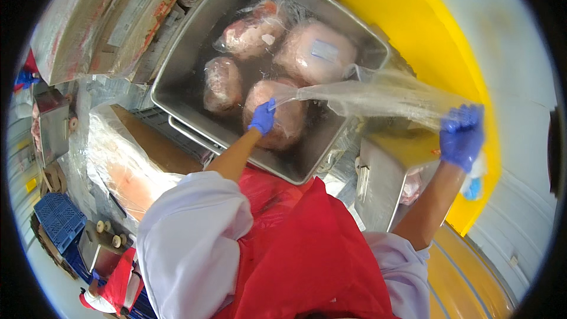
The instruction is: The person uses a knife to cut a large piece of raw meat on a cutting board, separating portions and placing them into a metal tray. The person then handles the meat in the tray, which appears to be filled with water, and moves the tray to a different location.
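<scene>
A long sheet of clear plastic film [384, 95] is stretched taut between my two blue-gloved hands, across the right rim of a deep metal tub [204, 15]. My left hand [263, 117] pinches its narrow end, close against a wrapped piece of meat [286, 121] at the tub's near side. Out past the tub on the right, my right hand [463, 137] is closed in a fist around the film's wide end. Three other wrapped pieces lie in the tub: a large pale one [316, 53] with a label, a redder one [254, 31] and a smaller one [222, 84].
Film-wrapped cardboard boxes [118, 18] are stacked at the far left. A yellow wall or bin [437, 29] curves along the right. Below my right arm stands another metal container [378, 183]. At lower left are a blue crate [60, 222] and a co-worker in a red apron [123, 283].
</scene>
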Motion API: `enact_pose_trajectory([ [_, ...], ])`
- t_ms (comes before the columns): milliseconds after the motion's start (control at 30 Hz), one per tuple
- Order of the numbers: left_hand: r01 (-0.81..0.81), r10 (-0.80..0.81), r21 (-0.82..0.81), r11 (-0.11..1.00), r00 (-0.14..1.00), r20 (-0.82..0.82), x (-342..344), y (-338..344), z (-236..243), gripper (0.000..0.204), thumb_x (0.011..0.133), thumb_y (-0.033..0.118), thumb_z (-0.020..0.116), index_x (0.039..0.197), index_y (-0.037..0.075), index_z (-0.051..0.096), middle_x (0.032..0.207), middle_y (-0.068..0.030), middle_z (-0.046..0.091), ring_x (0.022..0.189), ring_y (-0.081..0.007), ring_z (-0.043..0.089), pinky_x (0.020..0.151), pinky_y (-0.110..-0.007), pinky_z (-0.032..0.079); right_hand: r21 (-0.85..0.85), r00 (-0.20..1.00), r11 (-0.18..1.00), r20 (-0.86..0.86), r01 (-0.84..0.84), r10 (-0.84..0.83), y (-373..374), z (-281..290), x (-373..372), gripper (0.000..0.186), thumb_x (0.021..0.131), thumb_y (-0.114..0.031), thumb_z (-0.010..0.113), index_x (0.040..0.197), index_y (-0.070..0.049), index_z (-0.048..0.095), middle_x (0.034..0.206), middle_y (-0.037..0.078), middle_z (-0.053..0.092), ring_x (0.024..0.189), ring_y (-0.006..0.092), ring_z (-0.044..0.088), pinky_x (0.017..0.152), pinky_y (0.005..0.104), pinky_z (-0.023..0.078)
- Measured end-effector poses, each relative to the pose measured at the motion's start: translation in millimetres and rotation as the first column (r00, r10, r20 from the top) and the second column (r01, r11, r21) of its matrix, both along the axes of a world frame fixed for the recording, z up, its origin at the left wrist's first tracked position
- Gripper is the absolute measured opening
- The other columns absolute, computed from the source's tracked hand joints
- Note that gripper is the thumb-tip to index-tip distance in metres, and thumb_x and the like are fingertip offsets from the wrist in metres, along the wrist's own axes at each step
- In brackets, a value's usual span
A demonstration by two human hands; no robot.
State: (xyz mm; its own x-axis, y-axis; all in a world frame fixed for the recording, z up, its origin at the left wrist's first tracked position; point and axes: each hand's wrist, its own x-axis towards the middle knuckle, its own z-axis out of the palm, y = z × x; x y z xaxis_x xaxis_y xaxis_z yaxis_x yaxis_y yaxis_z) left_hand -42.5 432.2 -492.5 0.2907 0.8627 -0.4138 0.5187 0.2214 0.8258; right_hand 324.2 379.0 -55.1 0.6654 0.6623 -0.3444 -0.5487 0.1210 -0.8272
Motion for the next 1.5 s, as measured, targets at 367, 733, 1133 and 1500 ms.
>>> enact_pose_trajectory([
  [367,-0.144,0.354,-0.375,0.916,0.729,0.586,36,72,154,0.036,0.101,0.041,0.050,0.076,0.014,0.051,0.065,0.0038,0.041,0.055,-0.0084,0.044,0.060,-0.028,0.049,-0.060,0.774,0.978,0.603,-0.201,0.196,-3,-80,58,0.020,0.099,-0.024,0.051,0.082,-0.013,0.052,0.075,-0.001,0.047,0.068,0.0127,0.046,0.062,0.0293,0.040],
  [733,0.252,0.597,-0.600,0.759,0.099,0.796,-8,85,276,0.043,0.105,0.031,0.041,0.065,0.018,0.033,0.058,0.0057,0.023,0.047,-0.0102,0.023,0.073,-0.034,0.047,-0.726,0.069,0.538,0.568,-0.429,0.820,-11,-316,-193,0.079,0.070,-0.043,0.081,0.129,-0.002,0.049,0.126,0.024,0.053,0.114,0.0389,0.052,0.096,0.0490,0.044],
  [1133,-0.225,0.677,-0.647,0.728,0.382,0.629,-23,116,162,0.032,0.104,0.042,0.042,0.089,0.015,0.052,0.071,0.0027,0.047,0.063,-0.0130,0.047,0.075,-0.033,0.045,-0.492,0.899,0.807,0.101,-0.328,0.427,33,-404,-151,0.008,0.090,-0.004,0.055,0.092,-0.005,0.063,0.078,-0.002,0.058,0.068,0.0097,0.049,0.061,0.0258,0.043],
  [1500,-0.299,0.228,0.211,0.931,0.925,0.303,-30,-89,50,0.061,0.090,0.028,0.065,0.135,-0.004,0.040,0.131,-0.0230,0.046,0.122,-0.0369,0.046,0.105,-0.045,0.035,-0.859,-0.060,0.398,0.439,-0.323,0.897,34,-240,-257,0.021,0.086,-0.020,0.057,0.093,-0.003,0.065,0.096,0.019,0.067,0.089,0.0337,0.064,0.079,0.0391,0.051],
])
